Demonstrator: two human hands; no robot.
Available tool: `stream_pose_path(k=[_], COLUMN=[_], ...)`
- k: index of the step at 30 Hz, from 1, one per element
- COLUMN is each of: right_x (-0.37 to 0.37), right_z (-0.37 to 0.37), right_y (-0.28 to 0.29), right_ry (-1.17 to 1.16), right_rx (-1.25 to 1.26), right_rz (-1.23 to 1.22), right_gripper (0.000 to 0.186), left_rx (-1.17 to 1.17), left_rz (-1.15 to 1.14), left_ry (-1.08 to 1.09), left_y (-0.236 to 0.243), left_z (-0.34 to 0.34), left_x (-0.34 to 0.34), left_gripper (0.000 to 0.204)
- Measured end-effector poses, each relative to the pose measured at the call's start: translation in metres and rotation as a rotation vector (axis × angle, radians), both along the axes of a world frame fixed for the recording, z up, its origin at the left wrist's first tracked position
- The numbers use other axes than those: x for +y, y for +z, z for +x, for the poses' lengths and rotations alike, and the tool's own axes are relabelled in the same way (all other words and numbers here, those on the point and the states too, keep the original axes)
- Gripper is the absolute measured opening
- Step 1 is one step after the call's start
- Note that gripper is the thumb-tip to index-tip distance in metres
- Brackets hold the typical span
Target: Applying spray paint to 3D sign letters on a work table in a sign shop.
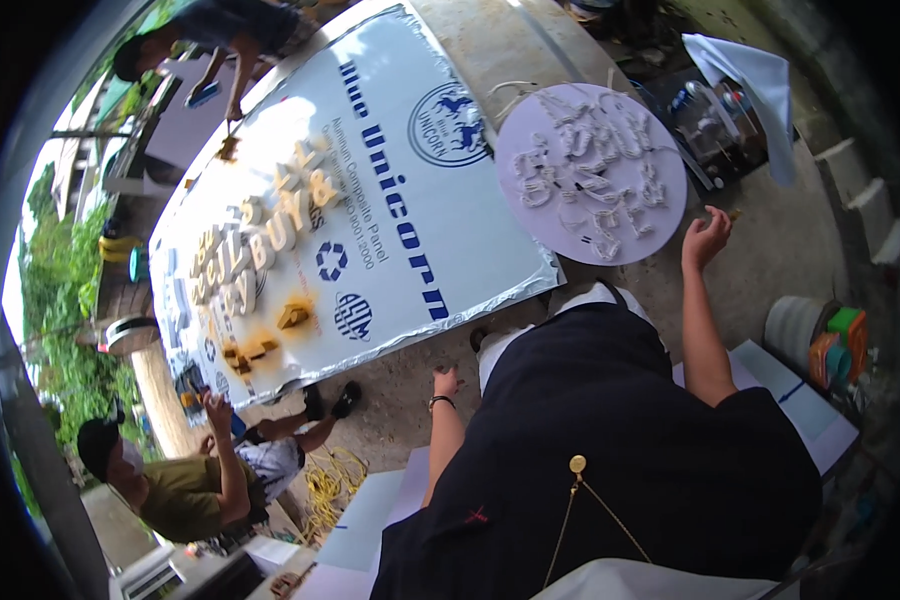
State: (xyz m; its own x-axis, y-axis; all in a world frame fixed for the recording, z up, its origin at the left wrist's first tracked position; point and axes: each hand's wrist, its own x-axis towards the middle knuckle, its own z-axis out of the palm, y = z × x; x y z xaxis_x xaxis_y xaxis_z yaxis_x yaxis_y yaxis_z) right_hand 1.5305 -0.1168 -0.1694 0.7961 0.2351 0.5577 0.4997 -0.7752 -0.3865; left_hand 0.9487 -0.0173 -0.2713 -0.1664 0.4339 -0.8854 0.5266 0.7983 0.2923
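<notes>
My left hand (pixel 446 380) hangs below the large white printed panel (pixel 370 240), fingers loosely bent and apart, holding nothing. My right hand (pixel 707 236) is out to the right, below a round pale lilac board (pixel 525 215), fingers curled on something small that I cannot make out. Several small white shaped pieces (pixel 590 150) with wires lie on that board. On the panel stand several raised cream letters (pixel 260 230), with gold-brown overspray and small gold-brown pieces (pixel 292 316) around them.
Two other people (pixel 175 495) (pixel 240 30) are at the panel's left and far edge. A black tray (pixel 710 140) of supplies stands upper right. Pale boards (pixel 800 400) and stacked containers (pixel 835 345) sit at right. Yellow cord (pixel 335 485) lies on the concrete floor (pixel 390 420).
</notes>
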Motion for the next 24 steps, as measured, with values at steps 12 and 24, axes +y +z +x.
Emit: stream_pose_path(k=[12, 24], right_x=[0.201, 0.19], right_z=[-0.196, -0.294], right_y=[0.041, -0.024], right_ry=[1.304, 1.063], right_rx=[0.392, 0.071], right_rz=[0.014, -0.858], right_gripper=[0.024, 0.034], left_rx=[-0.152, -0.057], left_rz=[0.157, -0.057], left_ry=[0.409, 0.564], left_y=[-0.023, 0.007], left_z=[-0.035, -0.033], left_x=[-0.099, -0.185], left_gripper=[0.05, 0.051])
